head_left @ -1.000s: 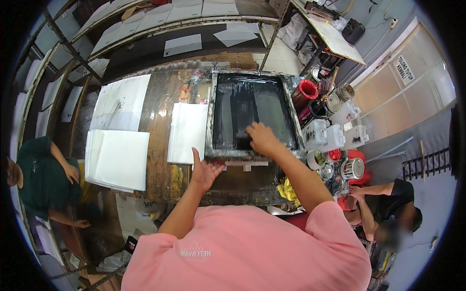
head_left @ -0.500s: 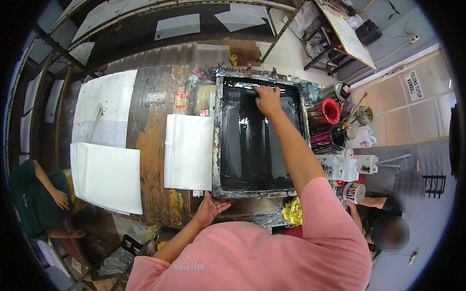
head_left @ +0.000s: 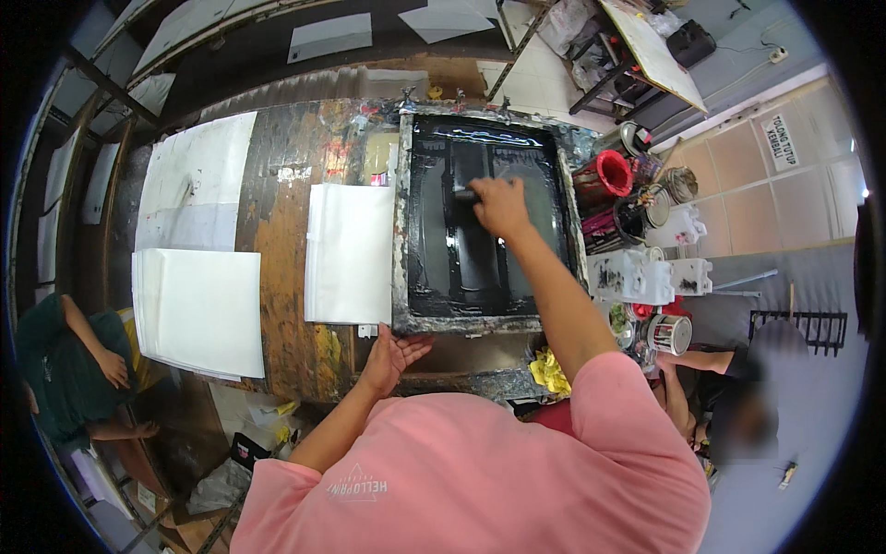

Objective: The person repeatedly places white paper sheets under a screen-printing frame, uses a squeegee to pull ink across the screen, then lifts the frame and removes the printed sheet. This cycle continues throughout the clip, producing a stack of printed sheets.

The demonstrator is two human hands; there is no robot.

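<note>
A framed printing screen [head_left: 399,242] covered in black ink lies flat on the stained wooden table [head_left: 277,222]. My right hand [head_left: 498,205] is shut on a black squeegee [head_left: 464,195] in the upper middle of the screen. My left hand [head_left: 391,355] rests with fingers spread against the table's near edge, just below the frame's near left corner. A stack of white sheets [head_left: 349,253] lies directly left of the frame.
More white sheets [head_left: 198,309] and a larger sheet [head_left: 192,180] lie further left. A red ink tub [head_left: 609,174], cans and white jugs [head_left: 632,275] crowd the right side. One person sits at the left [head_left: 65,369], another at the right [head_left: 738,388].
My right hand pushed the squeegee from the near part of the screen to its far edge, then drew it back toward the middle. My left hand stayed at the table's near edge.
</note>
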